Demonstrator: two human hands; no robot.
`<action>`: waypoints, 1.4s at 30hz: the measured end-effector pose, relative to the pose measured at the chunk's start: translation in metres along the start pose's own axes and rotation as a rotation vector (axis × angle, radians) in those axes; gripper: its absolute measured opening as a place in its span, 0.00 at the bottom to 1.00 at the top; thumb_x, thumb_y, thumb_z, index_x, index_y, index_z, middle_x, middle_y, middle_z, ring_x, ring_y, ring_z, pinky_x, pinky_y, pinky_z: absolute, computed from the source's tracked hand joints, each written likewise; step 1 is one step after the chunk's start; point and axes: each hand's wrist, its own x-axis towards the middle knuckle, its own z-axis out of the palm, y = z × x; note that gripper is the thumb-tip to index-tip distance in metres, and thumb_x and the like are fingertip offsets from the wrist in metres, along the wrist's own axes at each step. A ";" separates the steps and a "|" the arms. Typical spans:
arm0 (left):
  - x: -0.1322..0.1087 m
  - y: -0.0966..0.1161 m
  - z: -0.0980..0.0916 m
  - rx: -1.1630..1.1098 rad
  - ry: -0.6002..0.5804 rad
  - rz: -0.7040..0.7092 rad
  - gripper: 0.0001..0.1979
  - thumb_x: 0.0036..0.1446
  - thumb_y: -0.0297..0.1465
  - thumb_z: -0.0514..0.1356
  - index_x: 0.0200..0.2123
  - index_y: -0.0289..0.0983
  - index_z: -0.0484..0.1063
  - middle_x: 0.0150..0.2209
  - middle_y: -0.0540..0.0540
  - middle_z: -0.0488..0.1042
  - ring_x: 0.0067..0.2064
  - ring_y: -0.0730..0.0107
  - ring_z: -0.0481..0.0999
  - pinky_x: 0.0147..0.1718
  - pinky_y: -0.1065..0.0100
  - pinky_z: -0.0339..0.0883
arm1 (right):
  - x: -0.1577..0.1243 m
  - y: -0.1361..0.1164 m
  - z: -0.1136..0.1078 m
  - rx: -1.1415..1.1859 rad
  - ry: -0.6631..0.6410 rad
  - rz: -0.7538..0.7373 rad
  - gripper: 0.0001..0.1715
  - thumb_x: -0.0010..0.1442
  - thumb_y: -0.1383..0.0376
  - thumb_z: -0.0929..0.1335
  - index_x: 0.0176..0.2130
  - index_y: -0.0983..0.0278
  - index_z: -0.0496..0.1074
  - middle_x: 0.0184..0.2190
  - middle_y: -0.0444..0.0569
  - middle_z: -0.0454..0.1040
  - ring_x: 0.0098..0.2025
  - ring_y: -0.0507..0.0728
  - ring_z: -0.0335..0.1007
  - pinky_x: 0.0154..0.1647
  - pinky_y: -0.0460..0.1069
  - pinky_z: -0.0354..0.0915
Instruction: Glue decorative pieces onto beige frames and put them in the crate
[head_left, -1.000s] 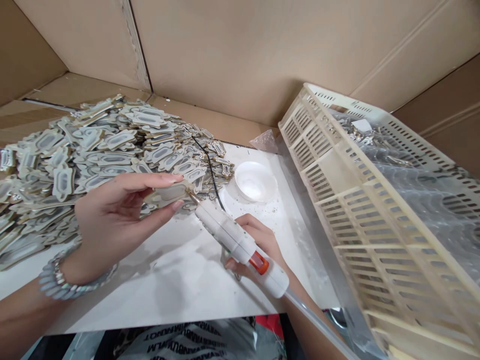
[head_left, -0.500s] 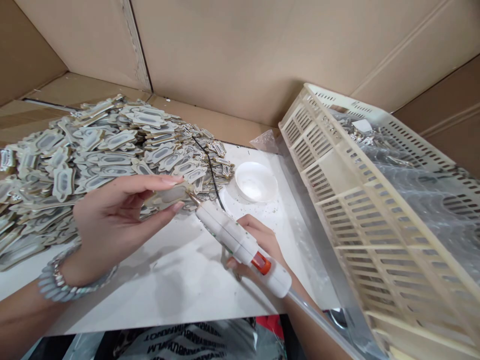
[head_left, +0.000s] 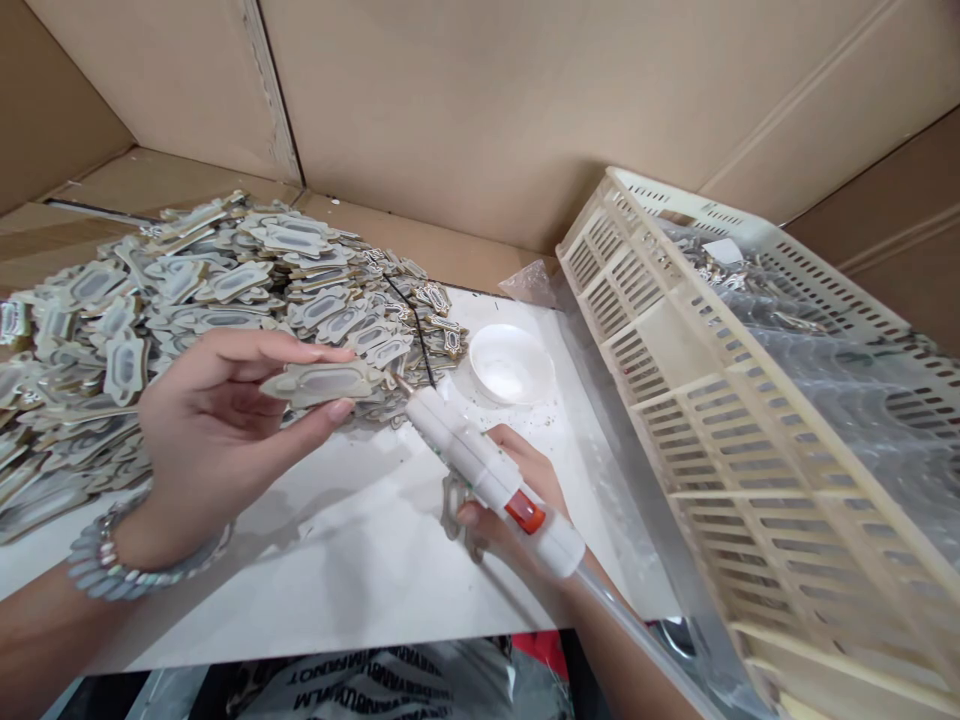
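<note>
Nozzle (head_left: pixel 403 384) of glue gun (head_left: pixel 480 462) just pulled clear of pale frame piece (head_left: pixel 322 383) left hand (head_left: pixel 206 430) pinches above tabletop (head_left: pixel 337 570), right hand (head_left: pixel 529 470) gripping glue gun, so application there looks paused.

One glue gun (head_left: pixel 480 462), one bowl (head_left: pixel 511 376), one crate (head_left: pixel 664 350)

Pale grey and beaded bracelets (head_left: pixel 112 578), left wrist (head_left: pixel 141 532)

Glue gun (head_left: pixel 469 455) is showing smooth white plastic, its nozzle (head_left: pixel 403 383) gleaming metallic. Glue stick (head_left: pixel 630 625) is appearing glossy, translucent. Ornamental plaque (head_left: pixel 322 383) is presenting a matt face. Slatted crate (head_left: pixel 667 345) is displaying matt plastic. Wall (head_left: pixel 465 110) is showing matt cardboard.
</note>
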 end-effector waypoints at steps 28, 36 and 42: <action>0.141 -0.050 -0.031 0.589 0.162 -0.099 0.36 0.43 0.26 0.75 0.54 0.28 0.63 0.44 0.51 0.79 0.50 0.66 0.78 0.52 0.65 0.72 | 0.004 -0.012 -0.007 0.076 0.206 0.132 0.09 0.53 0.58 0.70 0.29 0.60 0.71 0.27 0.45 0.67 0.34 0.57 0.69 0.34 0.52 0.66; 0.049 0.010 0.006 0.266 -0.840 0.239 0.05 0.61 0.28 0.61 0.41 0.39 0.73 0.35 0.53 0.78 0.33 0.77 0.78 0.33 0.75 0.71 | 0.003 -0.009 -0.007 0.195 0.271 0.213 0.16 0.55 0.53 0.71 0.32 0.61 0.69 0.22 0.40 0.63 0.24 0.52 0.61 0.27 0.49 0.60; -0.008 0.008 0.046 0.231 -1.214 0.264 0.25 0.55 0.20 0.58 0.55 0.42 0.66 0.53 0.43 0.75 0.57 0.60 0.72 0.53 0.63 0.69 | 0.004 -0.006 -0.008 0.240 0.313 0.257 0.20 0.54 0.48 0.72 0.33 0.61 0.67 0.22 0.39 0.64 0.22 0.51 0.58 0.27 0.49 0.61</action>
